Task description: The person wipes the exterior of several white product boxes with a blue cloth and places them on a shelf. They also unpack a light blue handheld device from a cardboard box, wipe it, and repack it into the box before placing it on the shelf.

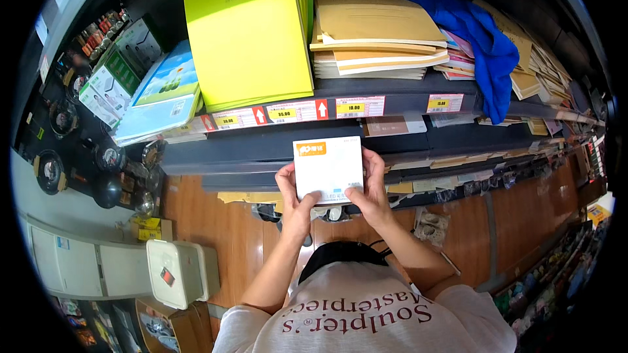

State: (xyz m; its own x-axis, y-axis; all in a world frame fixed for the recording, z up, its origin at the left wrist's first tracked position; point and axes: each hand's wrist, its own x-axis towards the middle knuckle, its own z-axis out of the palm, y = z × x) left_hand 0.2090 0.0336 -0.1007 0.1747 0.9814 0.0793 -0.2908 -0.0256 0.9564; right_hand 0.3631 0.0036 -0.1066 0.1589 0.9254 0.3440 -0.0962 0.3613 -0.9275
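Note:
A white cardboard box (329, 166) with an orange logo patch and printed writing is held up in front of the shelf. My left hand (298, 201) grips its left side, the thumb resting on the lower front corner. On the opposite side, my right hand (373, 191) holds the box the same way, thumb on the front and fingers along the edge. The box's back and the fingertips behind it are hidden. Beyond it runs a dark shelf edge (274, 144) above lower shelves.
Bright yellow-green notebooks (250, 44) stand on the shelf beside stacked kraft-covered notebooks (378, 19). A blue cloth (483, 34) drapes over the shelf edge. Price tags (360, 106) line the front. On the wooden floor at left is a white lidded bin (171, 269); frying pans (49, 171) hang beyond.

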